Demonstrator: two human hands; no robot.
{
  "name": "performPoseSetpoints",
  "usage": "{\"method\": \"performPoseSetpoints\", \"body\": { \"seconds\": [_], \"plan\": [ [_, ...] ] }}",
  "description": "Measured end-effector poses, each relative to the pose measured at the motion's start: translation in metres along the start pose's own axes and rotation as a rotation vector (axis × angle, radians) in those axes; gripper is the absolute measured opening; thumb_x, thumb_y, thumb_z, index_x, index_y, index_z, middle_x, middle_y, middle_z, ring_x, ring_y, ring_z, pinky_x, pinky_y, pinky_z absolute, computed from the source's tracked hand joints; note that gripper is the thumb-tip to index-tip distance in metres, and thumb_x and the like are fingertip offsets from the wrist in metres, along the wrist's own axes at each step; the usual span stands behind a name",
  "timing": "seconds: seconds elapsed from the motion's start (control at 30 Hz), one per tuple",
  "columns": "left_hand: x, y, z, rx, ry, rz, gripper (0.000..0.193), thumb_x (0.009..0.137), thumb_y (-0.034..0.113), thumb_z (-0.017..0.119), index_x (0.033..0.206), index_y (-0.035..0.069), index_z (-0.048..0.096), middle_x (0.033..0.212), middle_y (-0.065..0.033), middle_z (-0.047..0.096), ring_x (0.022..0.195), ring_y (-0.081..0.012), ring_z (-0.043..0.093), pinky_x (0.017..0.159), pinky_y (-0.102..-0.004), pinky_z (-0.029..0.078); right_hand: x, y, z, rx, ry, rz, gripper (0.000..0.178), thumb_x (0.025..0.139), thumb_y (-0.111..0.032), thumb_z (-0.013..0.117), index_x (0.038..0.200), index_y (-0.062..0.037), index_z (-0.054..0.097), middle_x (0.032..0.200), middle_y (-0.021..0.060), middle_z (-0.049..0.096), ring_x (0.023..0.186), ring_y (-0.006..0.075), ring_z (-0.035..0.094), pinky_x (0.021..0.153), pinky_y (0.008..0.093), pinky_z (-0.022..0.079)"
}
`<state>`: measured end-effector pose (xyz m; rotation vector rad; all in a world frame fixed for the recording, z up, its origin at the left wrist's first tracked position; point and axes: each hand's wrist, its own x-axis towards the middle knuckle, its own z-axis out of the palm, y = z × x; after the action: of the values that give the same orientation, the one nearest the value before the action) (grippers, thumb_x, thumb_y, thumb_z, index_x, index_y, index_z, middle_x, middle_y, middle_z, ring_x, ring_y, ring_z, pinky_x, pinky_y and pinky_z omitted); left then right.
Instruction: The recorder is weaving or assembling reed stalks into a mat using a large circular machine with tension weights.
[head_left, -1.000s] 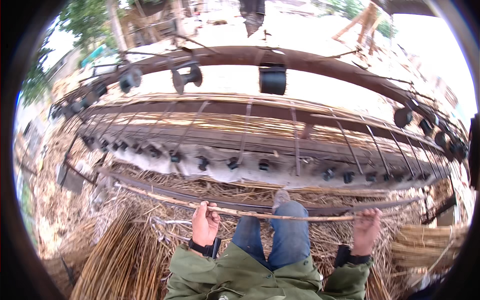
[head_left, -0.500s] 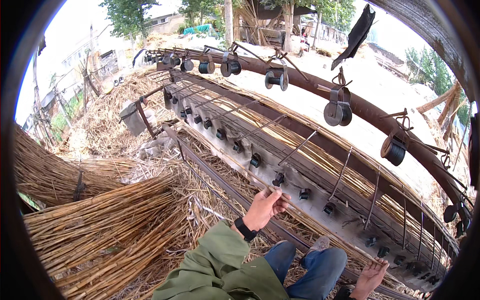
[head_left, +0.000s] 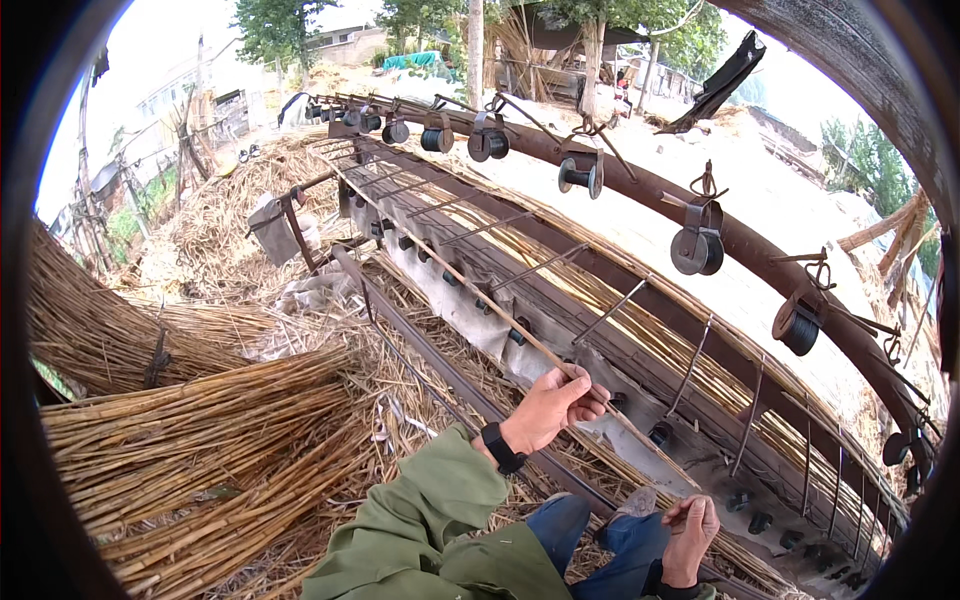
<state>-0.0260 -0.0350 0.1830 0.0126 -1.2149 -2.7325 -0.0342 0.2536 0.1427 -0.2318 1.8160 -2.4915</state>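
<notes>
Left hand (head_left: pixel 558 408) pinches the reed (head_left: pixel 540 346); right hand (head_left: pixel 690 535) curls at five o'clock, grip unclear: positioning, seemingly, calling for steady alignment!

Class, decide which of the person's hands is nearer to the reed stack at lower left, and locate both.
Left. The left hand, pinching a thin reed, is right of the reed stack; the right hand is farther right and lower in the picture.
</notes>
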Motion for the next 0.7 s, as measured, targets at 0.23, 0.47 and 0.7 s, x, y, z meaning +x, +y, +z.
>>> {"method": "performPoseSetpoints", "body": {
  "seconds": [0.23, 0.47, 0.7],
  "plan": [
    [0.066, 0.151, -0.132, 0.011, 0.258, 0.151, 0.012, 0.091, 0.016, 0.047, 0.093, 0.006, 0.053, 0.086, -0.0103, 0.062, 0.064, -0.0136, 0.058, 0.056, -0.0252, 0.050, -0.032, -0.022, -0.034, -0.375, 0.010, 0.149, 0.023, 0.088, -0.016, 0.047, 0.073, 0.0000, 0.051, 0.064, 0.0078, 0.050, 0.056, 0.0191, 0.046, 0.054, 0.0323, 0.038],
    [0.097, 0.165, -0.170, 0.228, 0.404, 0.061, 0.010, 0.089, 0.013, 0.050, 0.088, 0.004, 0.055, 0.077, -0.0060, 0.060, 0.055, -0.0091, 0.052, 0.047, -0.0238, 0.046, -0.032, -0.021, -0.022, -0.634, -0.028, 0.016, 0.032, 0.091, -0.023, 0.043, 0.069, -0.0001, 0.045, 0.057, 0.0065, 0.041, 0.053, 0.0138, 0.035, 0.049, 0.0318, 0.030],
    [0.148, 0.164, -0.169, 0.166, 0.522, 0.115, 0.012, 0.086, 0.011, 0.054, 0.079, 0.002, 0.056, 0.071, -0.0066, 0.061, 0.052, -0.0091, 0.053, 0.044, -0.0217, 0.046, -0.023, -0.022, -0.022, -0.658, -0.024, 0.022, 0.034, 0.093, -0.026, 0.043, 0.070, -0.0015, 0.048, 0.057, 0.0052, 0.042, 0.051, 0.0123, 0.037, 0.048, 0.0296, 0.030]
  ]
}}
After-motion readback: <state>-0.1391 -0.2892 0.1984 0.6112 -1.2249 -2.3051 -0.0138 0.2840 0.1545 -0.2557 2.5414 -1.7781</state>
